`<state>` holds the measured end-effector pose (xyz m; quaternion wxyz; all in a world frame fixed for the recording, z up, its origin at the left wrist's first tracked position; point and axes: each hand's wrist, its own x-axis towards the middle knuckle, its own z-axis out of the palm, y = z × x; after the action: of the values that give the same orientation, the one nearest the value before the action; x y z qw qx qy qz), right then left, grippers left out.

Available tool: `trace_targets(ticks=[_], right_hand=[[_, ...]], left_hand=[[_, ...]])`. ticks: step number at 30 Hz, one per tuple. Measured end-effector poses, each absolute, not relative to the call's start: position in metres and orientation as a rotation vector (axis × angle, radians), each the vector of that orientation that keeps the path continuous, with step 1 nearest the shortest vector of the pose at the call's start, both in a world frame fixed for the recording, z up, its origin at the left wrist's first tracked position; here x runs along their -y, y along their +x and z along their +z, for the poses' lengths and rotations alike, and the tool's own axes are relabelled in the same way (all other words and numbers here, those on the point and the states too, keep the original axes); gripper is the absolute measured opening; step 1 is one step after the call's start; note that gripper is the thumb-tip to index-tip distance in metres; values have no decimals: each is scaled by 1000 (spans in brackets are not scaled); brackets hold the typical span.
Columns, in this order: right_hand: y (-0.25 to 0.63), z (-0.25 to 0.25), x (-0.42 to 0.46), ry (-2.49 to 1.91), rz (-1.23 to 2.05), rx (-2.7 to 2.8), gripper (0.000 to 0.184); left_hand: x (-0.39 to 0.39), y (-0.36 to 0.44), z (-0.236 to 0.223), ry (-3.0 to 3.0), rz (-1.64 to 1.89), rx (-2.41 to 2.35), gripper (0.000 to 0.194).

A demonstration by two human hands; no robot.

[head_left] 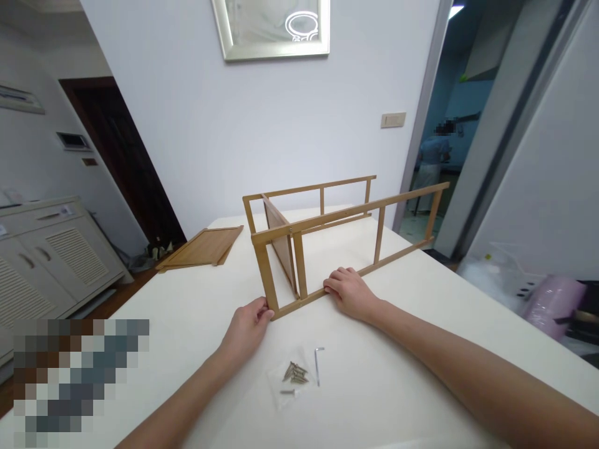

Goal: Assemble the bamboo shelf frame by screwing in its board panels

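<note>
A wooden shelf frame [337, 217] rests on its side on the white table, its two ladder-like side frames joined by a shelf panel [279, 240] near the left end. My left hand [249, 327] grips the near side frame's lower left corner between thumb and fingers. Farther right, my right hand [349, 292] has its fingers curled over the same frame's bottom rail. In front of the frame lie several screws [296, 373] on a clear plastic bag [281, 394]. Beside them is a hex key [317, 366].
Flat wooden panels [203, 246] lie stacked at the table's [187, 324] far left. A white wall with a framed mirror [276, 56] stands behind. Right of the table are a white basket [510, 265] and a pink roll [552, 305]. A person [431, 156] stands beyond the doorway.
</note>
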<state>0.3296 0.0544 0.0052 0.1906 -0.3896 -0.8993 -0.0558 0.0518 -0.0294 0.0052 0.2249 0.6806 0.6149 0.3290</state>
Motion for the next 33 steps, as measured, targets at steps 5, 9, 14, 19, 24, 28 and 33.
trace_targets(ticks=[5,9,14,19,24,28,33], right_hand=[[356,0,-56,-1164,-148,2425,21],[366,-5,-54,-1200,-111,2311,20],[365,-4,-50,-1217,-81,2262,19],[354,3,-37,-1157,0,2246,23],[340,7,-29,-1172,42,2318,22],[337,9,-29,-1220,36,2355,22],[339,8,-31,-1228,20,2386,22]], left_hand=[[19,77,5,1898,878,-1537,19],[-1,77,9,1964,745,-1226,25],[-50,69,7,2051,902,-1335,31],[-112,51,0,1946,1166,-1678,40],[-182,1,-1,1617,1293,-1980,58],[-227,-18,-9,1583,1310,-1867,67],[-259,-19,-22,1570,1288,-1689,49]])
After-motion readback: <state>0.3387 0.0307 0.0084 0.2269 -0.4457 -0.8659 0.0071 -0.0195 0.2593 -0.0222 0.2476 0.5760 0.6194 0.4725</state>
